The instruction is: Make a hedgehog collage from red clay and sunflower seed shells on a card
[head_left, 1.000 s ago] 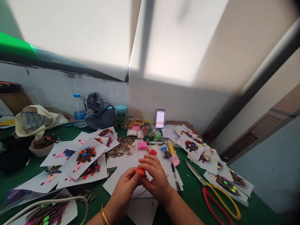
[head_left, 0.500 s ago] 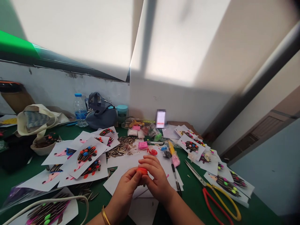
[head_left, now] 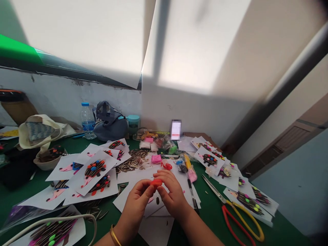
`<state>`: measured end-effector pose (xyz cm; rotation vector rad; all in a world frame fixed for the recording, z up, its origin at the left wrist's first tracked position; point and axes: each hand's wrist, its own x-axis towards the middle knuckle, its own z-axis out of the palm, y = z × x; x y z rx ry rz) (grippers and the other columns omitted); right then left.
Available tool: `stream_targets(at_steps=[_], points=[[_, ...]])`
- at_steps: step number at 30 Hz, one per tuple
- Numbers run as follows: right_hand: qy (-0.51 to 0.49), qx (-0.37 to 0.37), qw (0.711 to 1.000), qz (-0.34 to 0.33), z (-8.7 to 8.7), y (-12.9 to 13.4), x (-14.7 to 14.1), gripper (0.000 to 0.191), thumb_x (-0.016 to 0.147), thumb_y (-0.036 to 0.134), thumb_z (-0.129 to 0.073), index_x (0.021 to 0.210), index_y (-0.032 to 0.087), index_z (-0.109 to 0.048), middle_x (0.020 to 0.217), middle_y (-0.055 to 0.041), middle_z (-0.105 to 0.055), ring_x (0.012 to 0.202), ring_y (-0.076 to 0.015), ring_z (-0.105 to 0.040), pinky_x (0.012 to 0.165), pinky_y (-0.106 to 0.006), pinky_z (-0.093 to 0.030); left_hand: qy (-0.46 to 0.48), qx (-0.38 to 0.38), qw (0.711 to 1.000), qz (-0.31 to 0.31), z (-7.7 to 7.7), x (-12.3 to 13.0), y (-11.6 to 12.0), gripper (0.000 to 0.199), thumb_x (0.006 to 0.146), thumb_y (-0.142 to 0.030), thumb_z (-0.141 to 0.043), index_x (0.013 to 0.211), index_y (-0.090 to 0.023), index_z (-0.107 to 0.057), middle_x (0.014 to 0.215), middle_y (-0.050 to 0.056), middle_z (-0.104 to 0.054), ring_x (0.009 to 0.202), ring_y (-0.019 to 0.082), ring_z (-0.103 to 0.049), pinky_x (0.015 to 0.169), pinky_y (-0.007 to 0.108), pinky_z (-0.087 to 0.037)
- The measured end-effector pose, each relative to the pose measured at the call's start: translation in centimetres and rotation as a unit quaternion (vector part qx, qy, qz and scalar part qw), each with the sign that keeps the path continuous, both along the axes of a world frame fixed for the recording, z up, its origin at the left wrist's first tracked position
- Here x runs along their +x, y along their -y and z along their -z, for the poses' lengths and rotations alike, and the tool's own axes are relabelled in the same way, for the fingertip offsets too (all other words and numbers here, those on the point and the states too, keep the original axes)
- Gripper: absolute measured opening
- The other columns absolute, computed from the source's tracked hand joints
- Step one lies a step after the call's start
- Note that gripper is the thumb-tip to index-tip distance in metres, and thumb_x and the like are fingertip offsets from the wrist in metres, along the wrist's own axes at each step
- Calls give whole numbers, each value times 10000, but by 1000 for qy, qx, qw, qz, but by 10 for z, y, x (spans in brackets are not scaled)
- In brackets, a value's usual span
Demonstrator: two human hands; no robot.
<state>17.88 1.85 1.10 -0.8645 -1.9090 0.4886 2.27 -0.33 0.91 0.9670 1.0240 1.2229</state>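
Observation:
Between my two hands is a small lump of red modelling clay (head_left: pixel 156 183). My left hand (head_left: pixel 138 198) pinches it between thumb and fingertips. My right hand (head_left: pixel 171 193) has its fingers curved over the far side of the lump and touching it, with the thumb a little apart below. Under both hands lie white paper sheets (head_left: pixel 128 201), with a dark oval piece (head_left: pixel 157 200) and a bit of pink showing between my wrists. Just beyond my fingers sits a red clay piece in wrapping (head_left: pixel 167 166).
Scissors (head_left: pixel 222 198) with red and yellow handles lie open at the right. Sunflower seeds (head_left: pixel 133 160) are heaped beyond the papers. Hedgehog pictures (head_left: pixel 94 169) are piled left, more (head_left: pixel 246 201) right. A pen (head_left: pixel 192 194), phone (head_left: pixel 175 130), bottle (head_left: pixel 87 121) and bag (head_left: pixel 110 123) stand around.
My right thumb has moved away from the clay and the hands have parted slightly, so more of the red lump and the paper below shows.

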Motion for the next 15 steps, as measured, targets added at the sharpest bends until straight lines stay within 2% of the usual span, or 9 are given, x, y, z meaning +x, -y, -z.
stream_targets(at_steps=[3, 6, 8, 10, 13, 15], points=[[-2, -7, 1000, -3, 0, 0, -2, 221, 954, 341, -485, 1073, 230, -635, 1132, -79, -655, 1079, -228, -577, 964, -402, -453, -9, -2, 999, -47, 0, -1, -2, 445, 730, -470, -737, 1081, -221, -626, 955, 41, -634, 864, 199, -601, 706, 293, -498], [-2, -9, 1000, 3, -1, 0, -5, 147, 926, 293, -521, 983, 220, -635, 1004, -65, -676, 949, -206, -609, 860, -356, -485, -42, 44, 997, -40, -1, -3, -4, 492, 754, -463, -713, 1192, -261, -619, 1029, 48, -606, 900, 205, -606, 748, 314, -508], [1, -7, 1000, 12, -1, 1, -6, 102, 898, 278, -551, 889, 213, -629, 889, -50, -670, 857, -196, -609, 790, -336, -489, -79, 103, 992, -6, -3, -4, -4, 369, 789, -440, -680, 1111, -259, -690, 1040, 57, -602, 923, 212, -601, 791, 324, -501], [5, -4, 1000, 16, -1, 2, -8, 115, 882, 280, -553, 816, 207, -613, 806, -41, -649, 790, -191, -595, 738, -328, -484, -104, 145, 984, 11, -4, -4, -4, 253, 811, -413, -660, 980, -243, -740, 965, 54, -599, 890, 208, -595, 786, 317, -493], [9, -7, 1000, 6, -2, 3, -7, 195, 903, 342, -512, 818, 201, -617, 783, -47, -637, 768, -195, -586, 726, -337, -481, -111, 147, 983, 20, -7, -4, -3, 200, 827, -399, -646, 887, -232, -738, 887, 41, -576, 814, 193, -581, 708, 294, -489], [3, -14, 1000, -4, -2, 4, -6, 303, 905, 474, -509, 892, 199, -636, 830, -60, -651, 796, -208, -595, 746, -349, -487, -115, 144, 983, 10, -9, -5, -2, 191, 827, -398, -650, 868, -230, -730, 879, 38, -573, 819, 195, -575, 720, 295, -485]])
